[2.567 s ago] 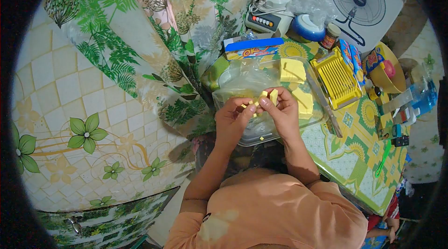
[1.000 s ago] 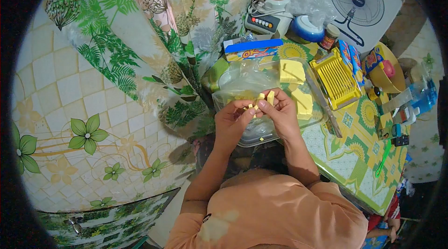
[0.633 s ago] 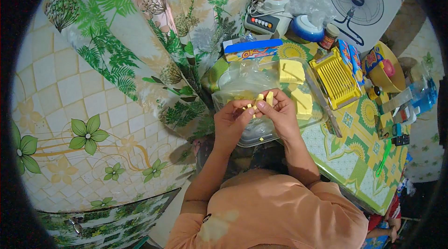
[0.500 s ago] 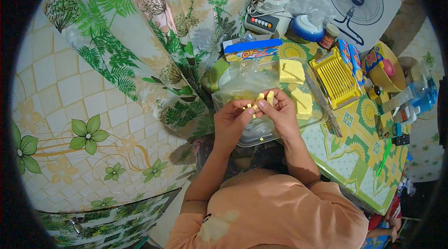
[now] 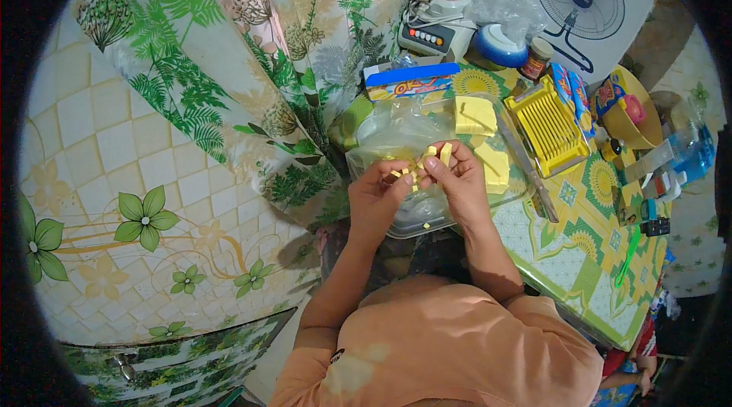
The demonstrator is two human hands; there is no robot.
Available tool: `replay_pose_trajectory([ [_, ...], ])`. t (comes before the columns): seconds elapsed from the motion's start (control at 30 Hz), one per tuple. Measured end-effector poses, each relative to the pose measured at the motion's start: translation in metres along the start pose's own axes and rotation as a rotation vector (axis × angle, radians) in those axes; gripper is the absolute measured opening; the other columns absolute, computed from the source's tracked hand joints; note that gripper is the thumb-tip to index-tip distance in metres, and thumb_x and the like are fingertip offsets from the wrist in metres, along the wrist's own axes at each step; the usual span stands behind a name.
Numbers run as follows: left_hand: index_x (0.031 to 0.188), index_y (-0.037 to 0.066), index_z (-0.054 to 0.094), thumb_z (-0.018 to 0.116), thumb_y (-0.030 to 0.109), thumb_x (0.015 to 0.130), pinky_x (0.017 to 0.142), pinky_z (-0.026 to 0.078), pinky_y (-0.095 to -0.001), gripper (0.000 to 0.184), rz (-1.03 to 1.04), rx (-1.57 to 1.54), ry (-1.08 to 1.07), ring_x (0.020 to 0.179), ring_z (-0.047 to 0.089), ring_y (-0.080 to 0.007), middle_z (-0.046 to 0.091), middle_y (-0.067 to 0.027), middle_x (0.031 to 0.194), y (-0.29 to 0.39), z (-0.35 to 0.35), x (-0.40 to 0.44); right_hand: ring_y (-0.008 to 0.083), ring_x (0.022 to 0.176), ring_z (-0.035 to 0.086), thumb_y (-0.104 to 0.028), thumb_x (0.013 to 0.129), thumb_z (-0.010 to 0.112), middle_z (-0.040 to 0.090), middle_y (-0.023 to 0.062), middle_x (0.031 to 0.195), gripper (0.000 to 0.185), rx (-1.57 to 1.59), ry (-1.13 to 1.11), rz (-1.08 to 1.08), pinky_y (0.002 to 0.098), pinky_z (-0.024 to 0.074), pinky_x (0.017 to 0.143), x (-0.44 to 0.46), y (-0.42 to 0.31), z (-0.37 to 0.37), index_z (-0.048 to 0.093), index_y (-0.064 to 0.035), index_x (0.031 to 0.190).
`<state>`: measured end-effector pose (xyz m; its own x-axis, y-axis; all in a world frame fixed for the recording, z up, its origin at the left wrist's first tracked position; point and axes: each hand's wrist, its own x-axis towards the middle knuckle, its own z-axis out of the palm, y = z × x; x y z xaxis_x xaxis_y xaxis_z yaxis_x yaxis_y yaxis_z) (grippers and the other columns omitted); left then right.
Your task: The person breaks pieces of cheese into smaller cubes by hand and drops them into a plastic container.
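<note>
- On the bench point(image 5: 545, 243), a clear tray point(image 5: 415, 234) sits below both hands, which hide part of it; a thin plastic bag point(image 5: 404, 121) fills its left side.
- Two yellow blocks point(image 5: 492, 167) lie at the tray's right, just beside the right hand.
- A knife point(image 5: 546, 202) lies along the tray's right edge, between the blocks and a slotted yellow rack point(image 5: 553, 126).
- Farther back stand a blender point(image 5: 438, 33), a jar point(image 5: 537, 58) and a blue-flapped box point(image 5: 412, 83).
- Left hand point(image 5: 379, 192): grip nearly closed, fingertips pinching small yellow pieces point(image 5: 398, 173).
- Right hand point(image 5: 462, 178): fingers curled, thumb pressed in, holding yellow sticks point(image 5: 445, 153); the hands almost meet.
- Fan carton point(image 5: 560, 10): "Protected" and "motor" readable; the blue-flapped box's lettering is unclear.
</note>
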<state>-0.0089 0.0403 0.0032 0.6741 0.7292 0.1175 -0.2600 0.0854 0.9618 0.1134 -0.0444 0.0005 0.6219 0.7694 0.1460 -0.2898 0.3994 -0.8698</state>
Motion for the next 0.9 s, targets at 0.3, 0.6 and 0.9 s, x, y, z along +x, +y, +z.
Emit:
replay_pose_trajectory([
  [0.3, 0.098, 0.002, 0.063, 0.064, 0.005, 0.082, 0.064, 0.041, -0.0190, 0.016, 0.023, 0.037, 0.038, 0.072, 0.050, -0.0033, 0.060, 0.0018, 0.084, -0.0024, 0.0009, 0.0018, 0.0125, 0.074, 0.062, -0.006, 0.085, 0.063, 0.063, 0.0079, 0.090, 0.017, 0.016, -0.004, -0.015, 0.0243, 0.0536, 0.063, -0.0007, -0.0029, 0.0015, 0.056, -0.0015, 0.100],
  [0.6, 0.098, 0.002, 0.063, 0.064, 0.008, 0.083, 0.064, 0.042, -0.0182, 0.016, 0.053, 0.123, 0.064, 0.073, 0.050, -0.0033, 0.060, 0.0018, 0.084, -0.0056, 0.0009, 0.0032, 0.0104, 0.077, 0.061, -0.003, 0.083, 0.064, 0.061, 0.0047, 0.090, 0.016, 0.017, -0.004, 0.003, 0.0236, 0.0544, 0.064, -0.0015, -0.0064, 0.0025, 0.057, -0.0006, 0.098],
  [0.9, 0.099, 0.002, 0.062, 0.065, 0.009, 0.084, 0.065, 0.042, -0.0189, 0.017, 0.065, 0.020, 0.043, 0.074, 0.051, -0.0037, 0.060, -0.0001, 0.086, -0.0083, 0.0005, 0.0038, 0.0126, 0.073, 0.063, -0.002, 0.083, 0.064, 0.061, 0.0046, 0.085, 0.019, 0.016, 0.011, -0.010, 0.0235, 0.0545, 0.064, -0.0016, -0.0059, 0.0043, 0.056, -0.0008, 0.100],
])
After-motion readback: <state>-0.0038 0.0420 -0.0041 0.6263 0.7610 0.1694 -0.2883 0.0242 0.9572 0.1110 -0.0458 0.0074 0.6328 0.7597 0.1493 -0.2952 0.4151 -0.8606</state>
